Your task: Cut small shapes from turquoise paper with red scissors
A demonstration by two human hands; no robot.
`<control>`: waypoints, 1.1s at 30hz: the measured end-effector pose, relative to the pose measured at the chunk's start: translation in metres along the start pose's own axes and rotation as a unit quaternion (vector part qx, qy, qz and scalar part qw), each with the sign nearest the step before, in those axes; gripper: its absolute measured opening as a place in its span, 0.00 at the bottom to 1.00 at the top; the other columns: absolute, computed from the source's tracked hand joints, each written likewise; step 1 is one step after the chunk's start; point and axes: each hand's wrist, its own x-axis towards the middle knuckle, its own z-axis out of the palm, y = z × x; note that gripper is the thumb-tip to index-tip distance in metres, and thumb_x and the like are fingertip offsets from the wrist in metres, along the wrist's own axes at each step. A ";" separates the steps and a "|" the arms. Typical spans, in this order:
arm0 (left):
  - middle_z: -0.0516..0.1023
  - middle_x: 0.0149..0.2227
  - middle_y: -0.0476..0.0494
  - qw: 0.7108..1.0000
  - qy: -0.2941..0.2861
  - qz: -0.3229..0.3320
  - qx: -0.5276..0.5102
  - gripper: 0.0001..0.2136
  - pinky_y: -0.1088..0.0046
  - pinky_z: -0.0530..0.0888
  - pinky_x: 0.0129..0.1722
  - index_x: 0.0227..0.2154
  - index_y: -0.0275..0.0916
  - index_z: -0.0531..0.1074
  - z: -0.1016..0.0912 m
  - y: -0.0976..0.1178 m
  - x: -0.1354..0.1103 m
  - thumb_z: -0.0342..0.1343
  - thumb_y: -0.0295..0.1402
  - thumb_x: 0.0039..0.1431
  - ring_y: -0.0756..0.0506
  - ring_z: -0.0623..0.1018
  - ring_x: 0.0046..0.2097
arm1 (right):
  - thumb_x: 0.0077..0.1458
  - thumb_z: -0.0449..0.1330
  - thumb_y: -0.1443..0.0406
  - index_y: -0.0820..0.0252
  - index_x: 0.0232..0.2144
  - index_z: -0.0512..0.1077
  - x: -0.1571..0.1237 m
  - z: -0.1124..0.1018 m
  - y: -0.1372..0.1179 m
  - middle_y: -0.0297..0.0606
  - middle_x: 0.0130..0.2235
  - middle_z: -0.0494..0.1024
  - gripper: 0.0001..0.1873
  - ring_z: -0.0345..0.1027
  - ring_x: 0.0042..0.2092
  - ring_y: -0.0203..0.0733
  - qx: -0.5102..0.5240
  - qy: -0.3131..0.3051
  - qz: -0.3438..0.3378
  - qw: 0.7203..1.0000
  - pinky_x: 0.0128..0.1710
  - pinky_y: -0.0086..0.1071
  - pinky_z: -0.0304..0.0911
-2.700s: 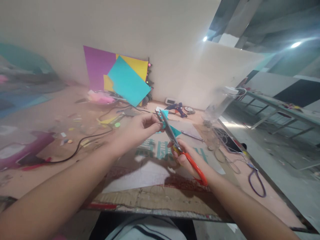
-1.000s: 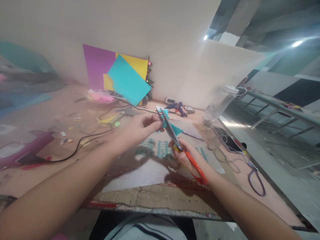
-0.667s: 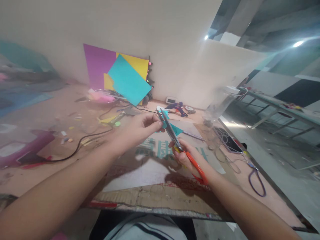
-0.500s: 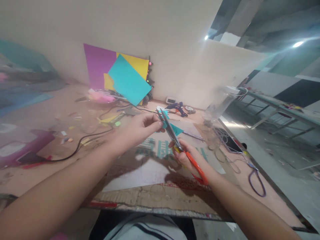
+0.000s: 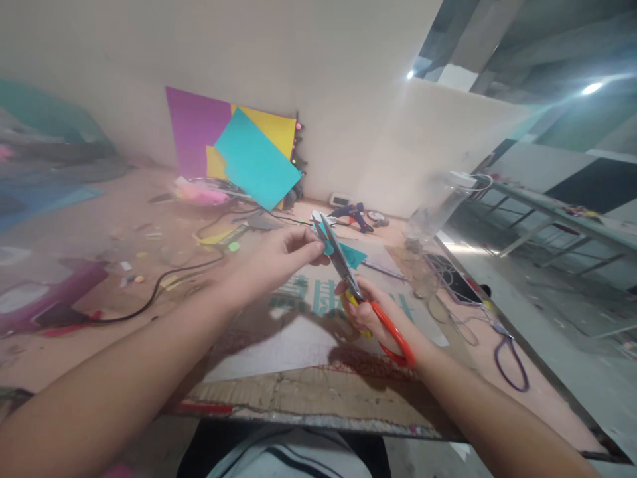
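Observation:
My left hand [image 5: 297, 251] pinches a small piece of teal paper [image 5: 354, 255] between thumb and fingers. My right hand [image 5: 371, 309] is wrapped round a pair of scissors [image 5: 342, 260] with orange and yellow handles. The blades point away from me and lie across the teal paper, slightly apart, close to my left fingertips. Part of the paper is hidden behind the blades. Beneath both hands lies a white sheet [image 5: 263, 348] with teal characters on it.
Teal [image 5: 256, 159], yellow and purple sheets lean on the wall. A dark blue glue gun [image 5: 354, 216] lies at the back, a purple tool [image 5: 64, 292] with a black cord at left. A clear bottle [image 5: 438, 206], phone [image 5: 455, 279] and cord loop [image 5: 511, 365] are at right.
The scissor blades have shifted slightly and the teal paper has tilted a little. Both hands stay almost in place.

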 end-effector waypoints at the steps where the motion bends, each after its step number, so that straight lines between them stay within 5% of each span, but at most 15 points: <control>1: 0.81 0.32 0.46 1.000 0.001 -0.001 0.000 0.12 0.70 0.73 0.41 0.28 0.37 0.72 0.000 0.000 0.000 0.61 0.41 0.61 0.46 0.81 0.38 | 0.52 0.58 0.31 0.58 0.46 0.68 0.000 0.000 0.001 0.28 0.30 0.60 0.39 0.47 0.26 0.33 0.001 0.001 0.000 1.000 0.22 0.28 0.47; 22: 0.81 0.32 0.47 1.000 0.000 -0.009 -0.001 0.14 0.70 0.71 0.40 0.29 0.38 0.73 0.002 -0.001 0.000 0.61 0.43 0.61 0.46 0.80 0.38 | 0.53 0.58 0.32 0.58 0.44 0.67 -0.002 0.004 -0.004 0.27 0.29 0.61 0.37 0.47 0.25 0.32 -0.006 0.021 0.009 1.000 0.21 0.28 0.47; 33: 0.82 0.33 0.45 0.999 0.009 0.002 0.032 0.17 0.70 0.72 0.40 0.30 0.38 0.74 0.001 -0.009 0.000 0.61 0.47 0.63 0.46 0.80 0.38 | 0.57 0.62 0.40 0.56 0.44 0.68 -0.002 0.004 -0.005 0.27 0.28 0.61 0.29 0.48 0.24 0.33 -0.015 0.044 0.033 0.998 0.22 0.28 0.46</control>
